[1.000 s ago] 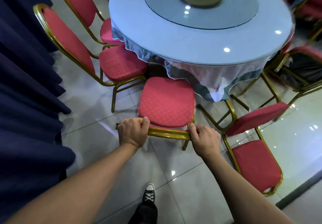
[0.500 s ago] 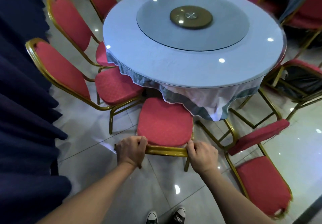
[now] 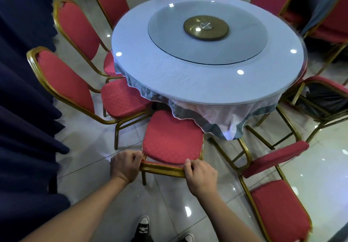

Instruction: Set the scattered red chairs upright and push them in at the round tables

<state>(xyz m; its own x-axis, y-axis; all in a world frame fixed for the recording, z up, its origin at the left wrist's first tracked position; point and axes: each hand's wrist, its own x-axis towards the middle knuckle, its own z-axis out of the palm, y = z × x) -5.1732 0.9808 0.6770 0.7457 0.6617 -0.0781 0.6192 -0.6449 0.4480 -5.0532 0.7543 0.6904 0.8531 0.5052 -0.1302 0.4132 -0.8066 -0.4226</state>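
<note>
Red chair (image 3: pixel 170 140), rigid and likely light, at the counter's (image 3: pixel 188 83) 6 o'clock edge, fingers (image 3: pixel 134 157) of both hands curled round its gold top rail (image 3: pixel 162 169).

Two bare forearms, no sleeves, no watch or rings on left hand (image 3: pixel 126 166) or right hand (image 3: pixel 201 174). Bottom centre of frame: black canvas sneakers (image 3: pixel 143 227), white laces, white toe caps; dark trousers.

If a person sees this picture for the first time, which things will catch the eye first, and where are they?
The big round table with its pale cloth and glass turntable fills the upper middle. At the near edge, the left hand and right hand grip the gold top rail of a red chair. At the lower right another red chair lies tipped over.
</note>
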